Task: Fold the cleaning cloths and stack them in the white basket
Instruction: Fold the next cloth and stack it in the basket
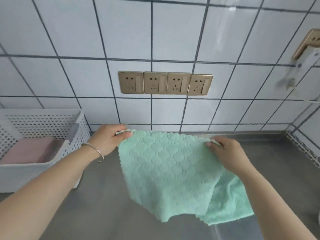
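Observation:
A mint-green cleaning cloth (pixel 166 172) with a quilted pattern hangs spread in the air over the steel counter. My left hand (pixel 109 139) pinches its upper left corner. My right hand (pixel 226 151) pinches its upper right corner. A second green layer (pixel 230 205) shows below and to the right; I cannot tell whether it is the same cloth or another one lying under it. The white perforated basket (pixel 29 174) stands at the left on the counter, with a folded pink cloth (pixel 29 149) lying inside it.
The grey steel counter (pixel 103 196) runs to a white tiled wall. A row of several gold wall sockets (pixel 165 83) sits above the cloth. Another socket with a white plug (pixel 304 61) is on the right wall.

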